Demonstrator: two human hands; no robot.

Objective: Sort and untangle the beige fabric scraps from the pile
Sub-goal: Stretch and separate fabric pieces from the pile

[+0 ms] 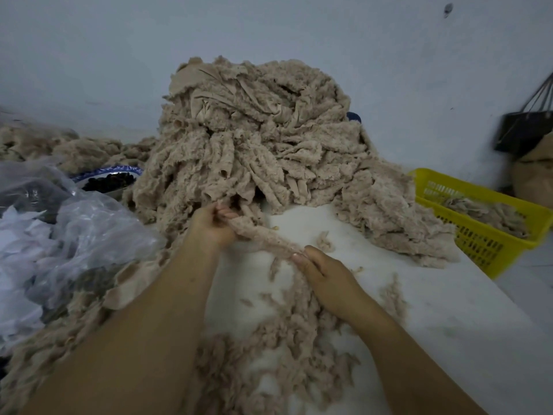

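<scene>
A large pile of beige fabric scraps (254,139) sat heaped at the back of the white bench (434,310). The left hand (214,226) gripped one end of a beige strip (263,236) at the pile's foot, while the right hand (326,278) pinched its other end. Loose scraps (281,354) lay below; a yellow basket (478,217) stood right.

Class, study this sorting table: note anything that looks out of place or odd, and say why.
A blue-and-white bowl of dark bits sits wedged between the beige pile and plastic bags, odd among fabric scraps; what it holds is unclear.
</scene>
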